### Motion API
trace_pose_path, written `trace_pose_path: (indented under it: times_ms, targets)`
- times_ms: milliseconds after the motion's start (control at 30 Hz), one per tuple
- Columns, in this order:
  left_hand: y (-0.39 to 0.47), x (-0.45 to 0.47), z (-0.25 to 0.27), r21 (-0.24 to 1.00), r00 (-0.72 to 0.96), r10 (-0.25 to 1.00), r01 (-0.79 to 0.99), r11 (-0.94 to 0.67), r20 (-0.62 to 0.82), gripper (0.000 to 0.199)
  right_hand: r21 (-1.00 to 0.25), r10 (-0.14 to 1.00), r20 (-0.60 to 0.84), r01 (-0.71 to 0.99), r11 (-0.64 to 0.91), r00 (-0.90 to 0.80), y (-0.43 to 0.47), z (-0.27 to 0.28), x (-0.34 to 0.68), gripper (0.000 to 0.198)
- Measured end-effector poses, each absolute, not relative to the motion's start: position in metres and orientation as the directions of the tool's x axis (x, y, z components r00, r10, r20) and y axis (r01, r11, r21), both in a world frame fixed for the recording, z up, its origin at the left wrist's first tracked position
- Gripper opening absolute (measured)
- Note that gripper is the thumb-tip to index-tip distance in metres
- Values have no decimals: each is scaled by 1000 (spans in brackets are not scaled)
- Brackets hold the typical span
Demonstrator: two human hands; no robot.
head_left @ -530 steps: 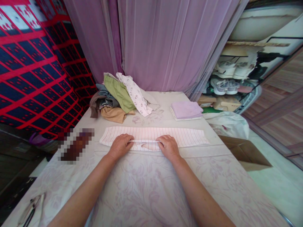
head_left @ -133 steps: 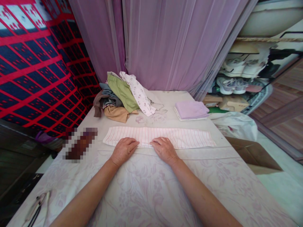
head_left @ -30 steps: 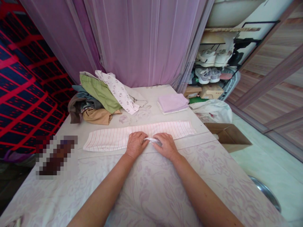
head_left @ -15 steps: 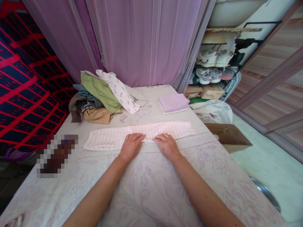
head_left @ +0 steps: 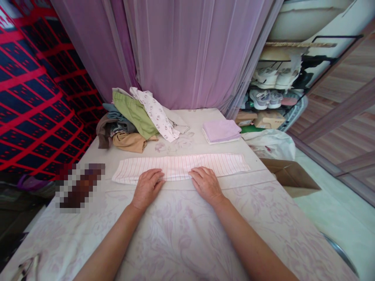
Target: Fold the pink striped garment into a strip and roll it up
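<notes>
A long, narrow folded cloth (head_left: 175,164), white with thin pinkish stripes, lies flat across the table-like surface in front of me. My left hand (head_left: 148,188) rests at its near edge, left of the middle, with the fingers stretched over the fabric and the thumb a little apart. Right of the middle, my right hand (head_left: 206,184) lies with its fingertips on the same near edge. Neither hand lifts the cloth. Beyond it to the right is a folded lilac cloth (head_left: 222,130) on top of a whitish one.
A loose heap of clothes, with green trousers (head_left: 136,113) and a tan garment (head_left: 129,141), sits at the back left. Purple curtains (head_left: 181,54) hang behind. A cardboard box (head_left: 299,177) and a shoe rack with sneakers (head_left: 265,98) stand on the right. A blurred patch covers something at left.
My left hand has slid leftward along the cloth's near edge, widening the gap between my hands. The whole view has shifted a little; the striped cloth keeps its shape.
</notes>
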State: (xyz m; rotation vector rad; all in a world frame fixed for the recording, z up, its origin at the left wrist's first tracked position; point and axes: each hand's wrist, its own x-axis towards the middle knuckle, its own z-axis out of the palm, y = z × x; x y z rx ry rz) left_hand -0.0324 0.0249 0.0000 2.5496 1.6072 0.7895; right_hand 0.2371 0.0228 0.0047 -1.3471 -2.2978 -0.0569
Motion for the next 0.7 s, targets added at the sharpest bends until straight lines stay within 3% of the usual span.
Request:
trace_pose_path:
  times_ms: [200, 367, 700]
  targets:
    - [23, -42, 4, 238, 306, 859, 873, -425, 412, 17, -142, 814, 425, 859, 493, -397, 28, 1, 226, 17]
    - [23, -44, 6, 183, 346, 855, 880, -438, 385, 16, -101, 791, 471, 867, 487, -390, 27, -2, 224, 23]
    - [23, -44, 3, 295, 297, 871, 856, -424, 390, 22, -124, 782, 504, 865, 486, -367, 29, -8, 224, 19]
